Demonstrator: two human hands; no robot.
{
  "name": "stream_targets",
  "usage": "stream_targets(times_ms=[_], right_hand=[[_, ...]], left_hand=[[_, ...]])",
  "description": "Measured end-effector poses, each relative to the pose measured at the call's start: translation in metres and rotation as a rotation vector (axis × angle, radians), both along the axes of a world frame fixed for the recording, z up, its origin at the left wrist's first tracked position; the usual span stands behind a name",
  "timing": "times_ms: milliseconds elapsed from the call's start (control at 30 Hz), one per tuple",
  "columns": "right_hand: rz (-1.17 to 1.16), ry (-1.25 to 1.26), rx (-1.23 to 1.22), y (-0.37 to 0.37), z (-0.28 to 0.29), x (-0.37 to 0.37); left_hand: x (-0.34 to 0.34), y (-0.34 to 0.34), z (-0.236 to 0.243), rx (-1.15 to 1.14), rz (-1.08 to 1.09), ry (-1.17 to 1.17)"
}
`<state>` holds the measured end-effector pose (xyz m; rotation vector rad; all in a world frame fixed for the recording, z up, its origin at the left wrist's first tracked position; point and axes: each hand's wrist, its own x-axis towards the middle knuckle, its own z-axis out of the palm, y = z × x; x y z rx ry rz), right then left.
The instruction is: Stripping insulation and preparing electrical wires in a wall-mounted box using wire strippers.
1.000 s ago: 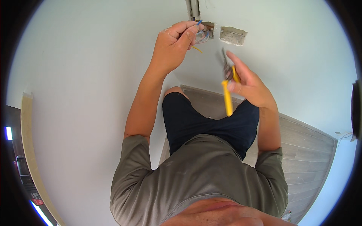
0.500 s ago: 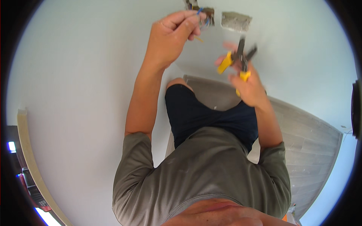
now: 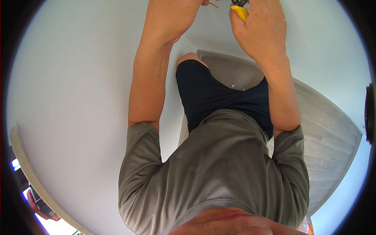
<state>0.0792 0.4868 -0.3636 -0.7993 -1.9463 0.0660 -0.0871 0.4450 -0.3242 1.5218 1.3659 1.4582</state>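
At the upper edge my left hand (image 3: 172, 15) has its fingers curled, mostly out of frame; what they hold is hidden. A thin yellow wire (image 3: 213, 5) shows just beside its fingertips. My right hand (image 3: 261, 27) grips a tool with yellow handles (image 3: 239, 11) and a dark metal head, partly cut off by the upper edge, to the right of the wire.
A pale wall (image 3: 78, 78) surrounds my arms. Grey plank flooring (image 3: 321, 156) lies below, around my legs in dark shorts (image 3: 207, 98). A beige edge strip (image 3: 23, 152) curves along the left, with a red and black item (image 3: 39, 203) beyond it. An orange item (image 3: 303, 227) is at the bottom right.
Both hands now sit higher in the picture, and the wall openings have left the frame. The pliers-like tool, seen spread half a second ago, has moved up with my right hand.
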Motion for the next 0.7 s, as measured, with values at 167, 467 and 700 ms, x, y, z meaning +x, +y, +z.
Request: stream_targets(times_ms=[167, 467, 700], right_hand=[[0.001, 0.014, 0.106, 0.009, -0.002, -0.001], [0.011, 0.027, 0.081, 0.01, -0.002, -0.002], [-0.049, 0.059, 0.151, 0.016, -0.007, -0.009]], left_hand=[[0.007, 0.0, 0.004, -0.024, 0.043, -0.021], [0.007, -0.003, 0.007, 0.018, 0.056, 0.123], [0.003, -0.004, 0.004, 0.029, 0.011, 0.109]])
